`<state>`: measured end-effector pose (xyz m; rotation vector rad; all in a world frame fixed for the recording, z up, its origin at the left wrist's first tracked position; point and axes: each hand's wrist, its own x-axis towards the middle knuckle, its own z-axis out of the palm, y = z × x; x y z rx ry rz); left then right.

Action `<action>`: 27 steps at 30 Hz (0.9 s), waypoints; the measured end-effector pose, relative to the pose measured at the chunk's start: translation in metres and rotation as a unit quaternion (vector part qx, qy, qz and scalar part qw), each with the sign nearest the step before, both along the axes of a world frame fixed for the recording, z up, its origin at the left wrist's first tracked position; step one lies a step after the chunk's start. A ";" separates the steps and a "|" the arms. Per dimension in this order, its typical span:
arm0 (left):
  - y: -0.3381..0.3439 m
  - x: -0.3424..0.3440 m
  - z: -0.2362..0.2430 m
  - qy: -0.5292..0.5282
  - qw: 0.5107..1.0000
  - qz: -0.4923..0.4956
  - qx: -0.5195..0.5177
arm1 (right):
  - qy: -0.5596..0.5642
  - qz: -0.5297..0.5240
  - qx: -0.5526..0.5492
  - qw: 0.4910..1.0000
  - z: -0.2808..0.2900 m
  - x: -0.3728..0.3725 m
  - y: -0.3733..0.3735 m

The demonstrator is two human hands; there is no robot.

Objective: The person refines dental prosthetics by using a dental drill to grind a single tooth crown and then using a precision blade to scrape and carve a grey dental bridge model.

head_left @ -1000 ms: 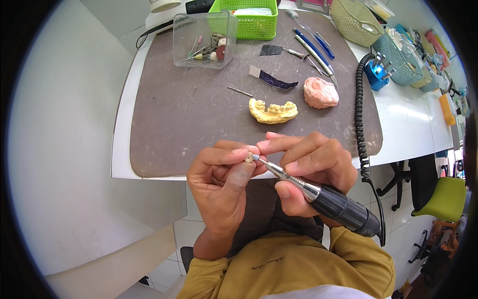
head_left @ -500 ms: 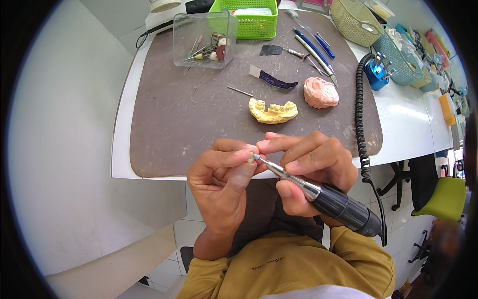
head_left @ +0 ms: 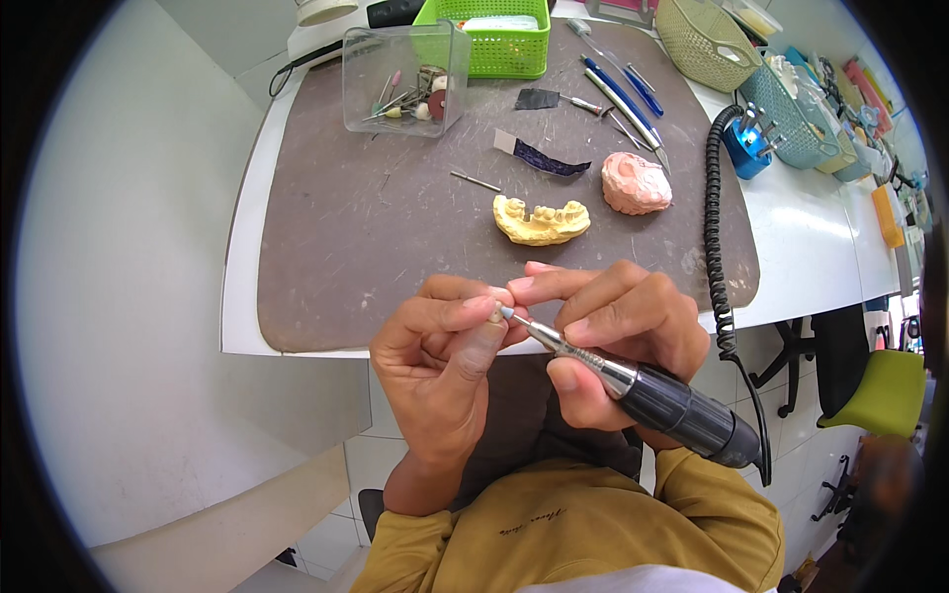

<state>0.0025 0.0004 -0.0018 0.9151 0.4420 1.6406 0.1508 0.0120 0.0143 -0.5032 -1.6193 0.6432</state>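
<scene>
Between the thumb and fingers of my left hand [head_left: 435, 366] is a small off-white piece, like a tooth crown [head_left: 495, 312]. My right hand [head_left: 621, 336] grips a black and silver rotary handpiece [head_left: 674, 413], whose small pale bluish tip [head_left: 507, 311] is at the piece; actual contact is hard to tell. Both hands meet above the front edge of the grey mat [head_left: 336, 227]. Beyond them lie a yellow dental cast [head_left: 542, 225], a pink cast [head_left: 636, 185], a metal pin [head_left: 475, 181] and a dark strip with a light end [head_left: 554, 163].
A clear box of burs [head_left: 403, 79], a green basket [head_left: 480, 47] and several pens and instruments [head_left: 618, 96] lie at the back. A coiled cord [head_left: 715, 227] runs beside a blue tool stand [head_left: 747, 148]. More baskets [head_left: 707, 49] line the right, with a green chair [head_left: 880, 390] below.
The small piece appears turned slightly in my left fingers since a second ago. Otherwise both hands and the handpiece hold almost the same position.
</scene>
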 end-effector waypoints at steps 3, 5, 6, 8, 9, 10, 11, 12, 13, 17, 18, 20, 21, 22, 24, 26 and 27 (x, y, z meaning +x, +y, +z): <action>0.000 0.001 0.001 -0.005 1.000 -0.003 0.002 | 0.010 -0.002 -0.003 1.000 -0.001 0.000 0.000; 0.000 0.001 0.002 -0.007 1.000 -0.004 0.003 | 0.013 0.001 -0.008 1.000 -0.001 0.000 0.000; 0.000 0.001 0.002 -0.007 1.000 0.000 0.000 | 0.013 0.001 -0.008 1.000 0.000 0.000 0.000; 0.000 0.000 0.002 -0.006 1.000 0.003 -0.002 | 0.000 0.000 -0.001 1.000 0.001 0.000 0.000; -0.001 0.000 0.003 -0.007 1.000 0.001 -0.006 | 0.000 0.000 -0.001 1.000 0.001 0.000 -0.001; -0.001 0.000 0.003 -0.009 1.000 -0.001 -0.009 | 0.009 0.001 -0.004 1.000 0.001 -0.001 -0.001; -0.001 0.001 0.003 -0.009 1.000 -0.002 -0.009 | 0.018 0.001 -0.008 1.000 0.001 0.000 -0.001; 0.000 0.001 0.003 -0.011 1.000 -0.004 -0.008 | 0.018 0.000 -0.008 1.000 0.000 0.000 -0.001; 0.000 0.001 0.003 -0.013 1.000 -0.006 -0.007 | 0.018 0.001 -0.004 1.000 -0.001 0.001 -0.001; 0.000 0.001 0.003 -0.014 1.000 -0.004 -0.009 | 0.007 -0.004 0.006 1.000 -0.001 0.000 -0.001; 0.000 0.001 0.003 -0.013 1.000 -0.003 -0.009 | 0.007 -0.002 0.005 1.000 0.000 0.000 0.000; 0.000 0.000 0.004 -0.013 1.000 -0.002 -0.009 | 0.001 -0.002 0.009 1.000 0.000 0.000 0.000; 0.001 0.001 0.004 -0.010 1.000 -0.002 -0.009 | 0.000 -0.003 0.008 1.000 0.001 0.000 0.000; 0.001 0.001 0.004 -0.008 1.000 -0.003 -0.010 | 0.000 -0.002 0.005 1.000 0.002 0.000 -0.001; 0.000 0.001 0.003 -0.010 1.000 -0.003 -0.012 | 0.002 0.000 0.000 1.000 0.001 -0.001 -0.002; 0.000 0.001 0.003 -0.012 1.000 -0.003 -0.013 | 0.011 0.001 -0.008 1.000 0.000 -0.001 -0.002; 0.000 0.001 0.003 -0.010 1.000 -0.004 -0.012 | 0.011 0.001 -0.008 1.000 0.000 -0.001 -0.002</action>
